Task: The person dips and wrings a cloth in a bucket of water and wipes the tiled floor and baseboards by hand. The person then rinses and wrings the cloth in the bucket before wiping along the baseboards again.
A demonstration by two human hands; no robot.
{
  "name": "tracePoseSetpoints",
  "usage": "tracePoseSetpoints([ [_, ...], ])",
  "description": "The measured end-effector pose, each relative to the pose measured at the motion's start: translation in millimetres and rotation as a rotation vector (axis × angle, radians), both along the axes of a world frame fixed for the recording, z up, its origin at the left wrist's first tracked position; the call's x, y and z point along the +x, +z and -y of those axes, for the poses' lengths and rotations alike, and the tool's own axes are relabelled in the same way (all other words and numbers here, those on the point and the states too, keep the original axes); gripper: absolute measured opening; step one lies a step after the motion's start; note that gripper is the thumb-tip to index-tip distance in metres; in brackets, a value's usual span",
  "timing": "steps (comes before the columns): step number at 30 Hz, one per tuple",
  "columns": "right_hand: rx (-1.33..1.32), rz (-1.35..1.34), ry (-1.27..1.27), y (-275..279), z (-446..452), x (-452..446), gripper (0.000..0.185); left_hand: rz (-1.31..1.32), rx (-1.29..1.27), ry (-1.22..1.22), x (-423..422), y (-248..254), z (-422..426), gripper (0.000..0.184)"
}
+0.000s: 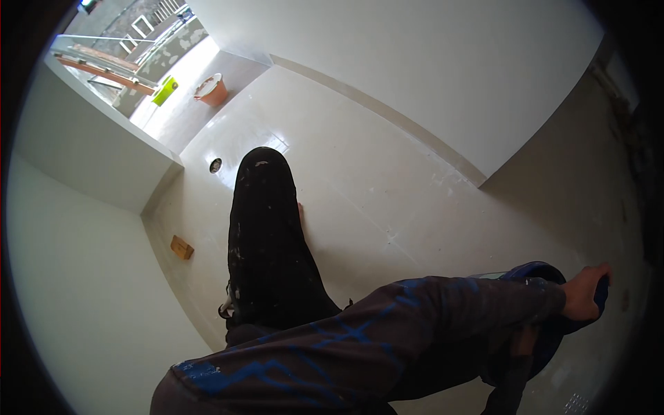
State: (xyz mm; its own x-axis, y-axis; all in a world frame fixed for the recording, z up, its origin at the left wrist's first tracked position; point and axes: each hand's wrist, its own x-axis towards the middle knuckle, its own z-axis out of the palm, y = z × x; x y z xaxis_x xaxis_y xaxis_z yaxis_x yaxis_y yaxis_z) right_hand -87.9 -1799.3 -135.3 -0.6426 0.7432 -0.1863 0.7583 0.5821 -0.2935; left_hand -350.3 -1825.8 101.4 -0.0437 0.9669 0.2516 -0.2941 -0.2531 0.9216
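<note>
My left arm, in a dark sleeve with blue lines, stretches across to the right. At its end my left hand (584, 294) is closed around a dark blue piece (602, 296) that looks like cloth. Just beside it is a blue rounded container (539, 270), perhaps a bucket, mostly hidden behind the sleeve. Lower down, my right hand (524, 341) reaches up against the container; its fingers are hidden behind the left arm. My bent knee (263, 200), in black trousers with pale specks, points away over the floor.
A brown block (182, 247) lies by the left wall (83, 277). There is a round hole (216, 165) in the pale floor (360, 187). Near the bright opening stand an orange bucket (211, 91) and a lime-green container (164, 91). A white wall corner (479, 181) juts in at right.
</note>
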Motion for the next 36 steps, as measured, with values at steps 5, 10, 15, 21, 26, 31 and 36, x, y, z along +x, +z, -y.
tracePoseSetpoints([
  [5,-0.236,-0.295,-0.125,8,23,-24,0.05,-0.004,0.136,0.104,-7,-10,-12,0.052],
  [10,-0.523,-0.334,-0.27,-4,24,-36,0.043,0.12,0.122,0.107,-11,6,-10,0.052],
  [15,-0.531,-0.237,-0.113,20,39,-68,0.047,0.205,0.186,0.134,-7,19,-18,0.052],
  [21,-0.676,-0.535,-0.125,105,70,-76,0.058,-0.364,0.312,-0.048,-31,-22,14,0.058],
  [26,-1.581,-1.549,-0.58,163,87,-91,0.058,-0.698,0.22,-0.31,-34,-68,51,0.078],
  [31,-1.258,-1.35,-0.876,129,87,-73,0.057,-0.58,0.079,-0.785,-51,-88,82,0.093],
  [36,-1.161,-1.383,-0.712,167,89,-65,0.058,-0.856,0.224,-0.59,-68,-59,53,0.098],
])
